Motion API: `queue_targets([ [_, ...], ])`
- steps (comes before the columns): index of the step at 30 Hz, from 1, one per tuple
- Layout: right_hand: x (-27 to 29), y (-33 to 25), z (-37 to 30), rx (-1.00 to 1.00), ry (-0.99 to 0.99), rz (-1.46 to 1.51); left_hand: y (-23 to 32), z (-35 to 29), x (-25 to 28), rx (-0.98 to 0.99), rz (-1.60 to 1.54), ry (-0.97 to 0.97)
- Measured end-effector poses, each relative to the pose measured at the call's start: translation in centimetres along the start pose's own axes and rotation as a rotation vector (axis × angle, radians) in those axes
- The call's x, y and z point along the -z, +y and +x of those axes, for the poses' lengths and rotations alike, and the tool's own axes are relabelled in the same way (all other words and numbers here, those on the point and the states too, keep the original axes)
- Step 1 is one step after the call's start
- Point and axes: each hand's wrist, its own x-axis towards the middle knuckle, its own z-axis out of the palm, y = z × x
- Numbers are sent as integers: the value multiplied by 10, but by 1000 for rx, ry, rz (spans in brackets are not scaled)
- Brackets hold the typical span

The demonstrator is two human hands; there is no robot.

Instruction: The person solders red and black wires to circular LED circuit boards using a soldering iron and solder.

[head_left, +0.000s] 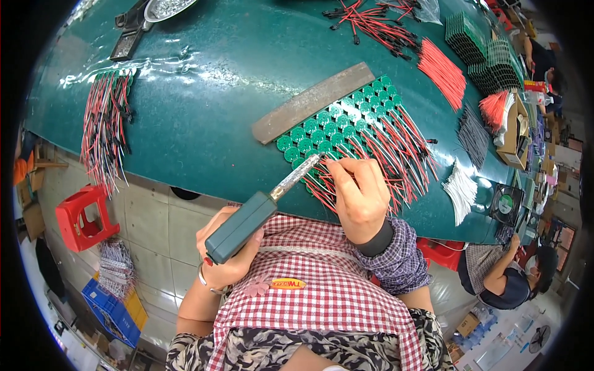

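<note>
My left hand [232, 242] is wrapped round the green handle of a soldering iron [242, 227]. The iron's metal shaft points up and to the right, with its tip over the lower edge of a panel of round green circuit boards [303, 146]. Right beside that tip, my right hand [362, 196] pinches a thin wire, mostly hidden by the fingers. Red, white and black wires [396, 154] fan out from many of the boards toward me, some passing under my right hand. A flat metal bar [312, 102] lies along the panel's far edge.
At left lies a wired panel bundle [106, 123]; behind it, a metal dish [166, 8]. To the right are red wires [442, 73], black wires [473, 137], white wires [459, 193] and stacked green panels [495, 65]. A co-worker [510, 278] sits at right. A red stool [86, 217] stands left.
</note>
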Motion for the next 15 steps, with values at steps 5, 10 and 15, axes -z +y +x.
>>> queue_targets([
  [5, 0, 0, 0, 0, -4, -1, 2, 3, 1, -47, 37, -21],
  [10, 0, 0, 0, 6, -8, -4, 6, 4, 1, -41, 53, 2],
  [15, 1, 0, 2, 5, -12, -8, -10, -13, 6, -23, 56, 4],
])
